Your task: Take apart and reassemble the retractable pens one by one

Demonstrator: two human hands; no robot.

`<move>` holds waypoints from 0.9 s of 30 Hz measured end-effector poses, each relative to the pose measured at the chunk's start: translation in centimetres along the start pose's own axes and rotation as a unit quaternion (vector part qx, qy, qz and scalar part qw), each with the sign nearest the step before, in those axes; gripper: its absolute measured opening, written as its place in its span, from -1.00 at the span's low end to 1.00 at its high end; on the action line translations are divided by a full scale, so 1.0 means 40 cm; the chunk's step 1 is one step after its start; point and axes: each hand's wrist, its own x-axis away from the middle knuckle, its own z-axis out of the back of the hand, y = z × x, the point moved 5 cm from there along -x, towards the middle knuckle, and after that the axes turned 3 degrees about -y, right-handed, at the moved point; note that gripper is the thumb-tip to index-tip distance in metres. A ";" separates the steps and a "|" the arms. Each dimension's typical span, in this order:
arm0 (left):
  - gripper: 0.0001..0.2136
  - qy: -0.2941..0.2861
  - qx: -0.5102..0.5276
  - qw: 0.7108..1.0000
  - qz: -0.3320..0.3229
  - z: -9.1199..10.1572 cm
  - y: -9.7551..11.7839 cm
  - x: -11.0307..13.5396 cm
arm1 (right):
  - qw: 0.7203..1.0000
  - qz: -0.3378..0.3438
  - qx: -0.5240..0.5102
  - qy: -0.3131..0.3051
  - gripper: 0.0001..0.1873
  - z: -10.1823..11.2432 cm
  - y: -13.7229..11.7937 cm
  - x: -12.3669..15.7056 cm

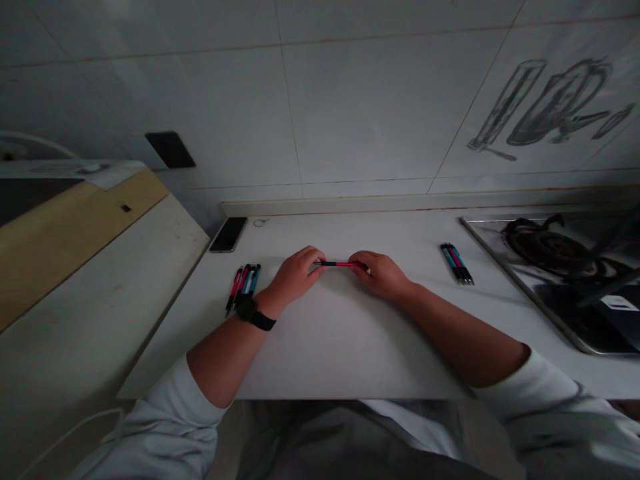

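Observation:
A red pen (342, 264) with a black grip lies level between my two hands, over the middle of the white counter (345, 353). My left hand (297, 272) is closed on its black tip end. At the red end, the fingers of my right hand (379, 272) are closed round the barrel, hiding that end. Several red, blue and black pens (244, 283) lie side by side near my left wrist, which wears a black watch (255, 313). Off to the right rests another small group of pens (457, 264), red, blue and black.
A dark phone (229, 235) lies at the counter's back left, with a small ring-like item (260, 222) beside it. The gas stove (550, 280) takes up the right side. A white cabinet (100, 280) stands at the left, and a tiled wall (360, 113) rises behind.

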 end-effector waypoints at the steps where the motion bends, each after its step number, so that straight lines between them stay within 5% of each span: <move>1: -0.95 -0.004 -0.003 1.000 -0.002 -0.001 0.001 0.000 | 1.000 0.000 -0.001 0.000 -0.77 0.000 0.000 0.000; 27: -0.84 -0.016 0.014 1.000 0.002 -0.004 0.003 0.000 | 1.000 -0.007 0.005 -0.012 -0.78 0.001 0.000 0.000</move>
